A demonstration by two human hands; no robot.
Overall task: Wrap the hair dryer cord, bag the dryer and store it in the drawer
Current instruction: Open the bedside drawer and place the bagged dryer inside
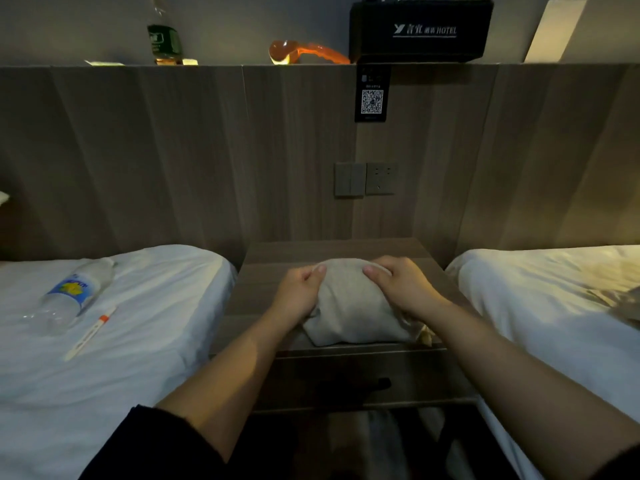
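Arms stretched forward, left hand (298,289) and right hand (403,286) each grip the bag (350,308).

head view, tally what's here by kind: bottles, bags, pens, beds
bottles: 2, a clear plastic bottle on the left bed and a green-labelled bottle on the ledge
cloth bag: 1, gripped by the left hand and right hand
pen: 1
beds: 2, counting the right bed
total: 6
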